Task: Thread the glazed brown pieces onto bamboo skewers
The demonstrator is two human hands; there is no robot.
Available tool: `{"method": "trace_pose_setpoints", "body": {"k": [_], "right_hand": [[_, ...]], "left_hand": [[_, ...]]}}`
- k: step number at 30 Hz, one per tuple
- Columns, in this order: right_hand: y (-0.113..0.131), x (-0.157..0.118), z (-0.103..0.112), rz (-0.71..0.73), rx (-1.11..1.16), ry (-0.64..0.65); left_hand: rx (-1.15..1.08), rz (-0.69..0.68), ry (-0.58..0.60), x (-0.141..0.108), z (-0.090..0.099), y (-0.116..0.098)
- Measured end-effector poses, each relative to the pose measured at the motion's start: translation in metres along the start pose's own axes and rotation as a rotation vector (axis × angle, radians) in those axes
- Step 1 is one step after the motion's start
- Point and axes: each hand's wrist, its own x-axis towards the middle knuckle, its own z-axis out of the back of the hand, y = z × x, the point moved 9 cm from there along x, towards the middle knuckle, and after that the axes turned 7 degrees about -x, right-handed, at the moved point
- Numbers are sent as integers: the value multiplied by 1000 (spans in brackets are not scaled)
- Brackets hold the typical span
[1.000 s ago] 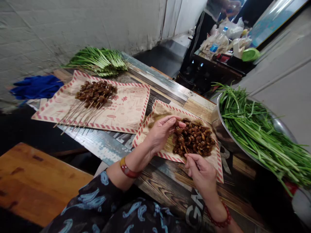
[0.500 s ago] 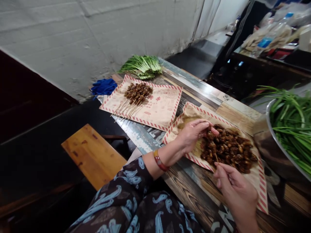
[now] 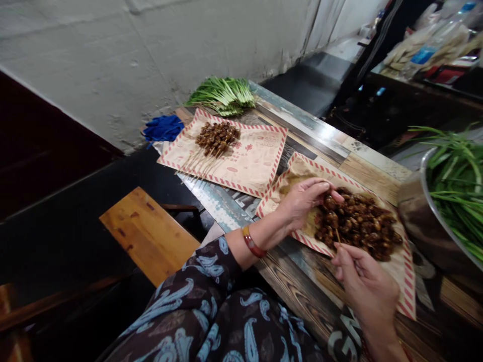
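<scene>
My right hand pinches the bare end of a thin wooden skewer that carries dark brown, glossy food pieces. At the skewer's upper end, the fingers of my left hand close round the top brown piece. Just behind and below the skewer lies a heap of the same brown pieces, on a paper sheet with a red-striped border. On a second such sheet, further left, rests a bunch of loaded skewers, their bare sticks pointing toward me.
Green leafy stalks lie at the table's far end, near blue gloves. At right stands a metal pot full of long green stalks. A wooden stool is left of the table. Behind, a bottle stands among bags.
The view has shifted slightly. Both hands keep nearly the same hold on the skewer, with the right hand a little closer to the left.
</scene>
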Motion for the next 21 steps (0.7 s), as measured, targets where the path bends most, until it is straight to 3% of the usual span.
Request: {"method": "trace_pose_setpoints", "body": {"k": [3,9,13,17,21], "right_hand": [[4,1,-7,-64,98,67],[7,10,-3,-133,323,20],[4,12,-2,-178,432,10],[2,12,-6,-199,454,39],[4,11,-7,-196,426,44]], "left_hand": [[2,0,-17,0,-3,-6],[-90,147,-48,6,2,8],[104,275,65,0,-6,28],[231,288,186,-7,-18,33],[229,255,164,-6,-17,32]]}}
